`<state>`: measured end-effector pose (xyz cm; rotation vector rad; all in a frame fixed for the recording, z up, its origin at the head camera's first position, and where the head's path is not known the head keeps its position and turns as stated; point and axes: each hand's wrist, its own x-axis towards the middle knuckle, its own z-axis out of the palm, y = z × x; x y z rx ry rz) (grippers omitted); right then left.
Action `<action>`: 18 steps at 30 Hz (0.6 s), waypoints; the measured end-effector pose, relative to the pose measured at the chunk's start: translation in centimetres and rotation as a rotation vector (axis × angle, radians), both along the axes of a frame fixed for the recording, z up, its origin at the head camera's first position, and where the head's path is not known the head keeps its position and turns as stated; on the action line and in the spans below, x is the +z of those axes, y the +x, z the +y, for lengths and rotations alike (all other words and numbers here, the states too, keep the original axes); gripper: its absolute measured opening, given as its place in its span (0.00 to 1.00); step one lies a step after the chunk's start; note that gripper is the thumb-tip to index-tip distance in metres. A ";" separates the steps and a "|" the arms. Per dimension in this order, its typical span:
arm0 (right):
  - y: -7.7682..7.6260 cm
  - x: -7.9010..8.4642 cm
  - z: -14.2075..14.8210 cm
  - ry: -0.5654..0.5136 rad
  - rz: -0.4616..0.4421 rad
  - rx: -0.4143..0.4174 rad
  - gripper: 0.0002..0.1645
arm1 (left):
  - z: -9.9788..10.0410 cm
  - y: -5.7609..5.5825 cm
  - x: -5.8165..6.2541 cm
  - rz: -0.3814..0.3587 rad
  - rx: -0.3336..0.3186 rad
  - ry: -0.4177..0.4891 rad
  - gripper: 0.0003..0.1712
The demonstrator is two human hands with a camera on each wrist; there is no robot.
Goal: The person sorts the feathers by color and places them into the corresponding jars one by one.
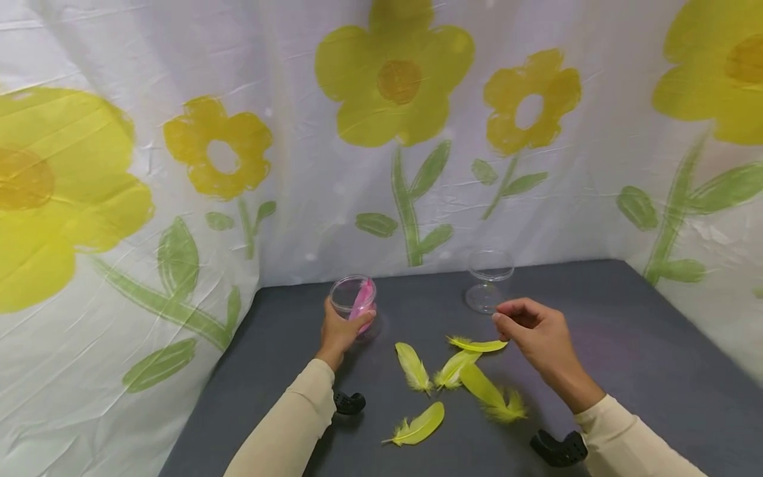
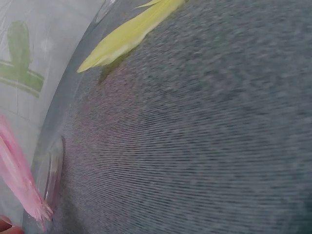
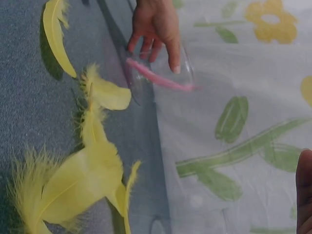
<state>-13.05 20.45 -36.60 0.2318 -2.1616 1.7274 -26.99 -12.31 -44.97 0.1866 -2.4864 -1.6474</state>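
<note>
My left hand (image 1: pixel 341 331) grips a clear plastic cup (image 1: pixel 338 291) by its side. A pink feather (image 1: pixel 362 305) leans upright inside the cup; in the right wrist view the same pink feather (image 3: pixel 158 80) shows through the clear wall. Over the table to the right, my right hand (image 1: pixel 539 334) hovers with loosely bent fingers, thumb close to the index finger, nothing visible between them. Just left of and below it lies a yellow feather (image 1: pixel 477 345). More yellow feathers lie nearby, one (image 1: pixel 412 366) nearer the cup and one (image 1: pixel 420 425) towards the front.
A second clear cup (image 1: pixel 484 299) stands at the back of the dark grey table (image 1: pixel 644 371), beyond my right hand. Behind the table hangs a white cloth (image 1: pixel 310 218) printed with yellow flowers. Black wrist devices (image 1: pixel 559 449) sit below the sleeves.
</note>
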 end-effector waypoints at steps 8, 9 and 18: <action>-0.7 -0.5 0.8 -0.015 0.038 -0.040 0.12 | -0.2 1.0 0.3 -0.070 -0.009 -0.016 0.76; -1.0 -0.5 1.0 -0.014 0.048 -0.052 0.12 | -0.3 1.4 0.3 -0.068 -0.006 -0.014 0.76; -4.3 -0.4 3.0 0.041 0.159 -0.225 0.30 | -1.3 6.2 0.8 -0.003 -0.030 0.041 0.70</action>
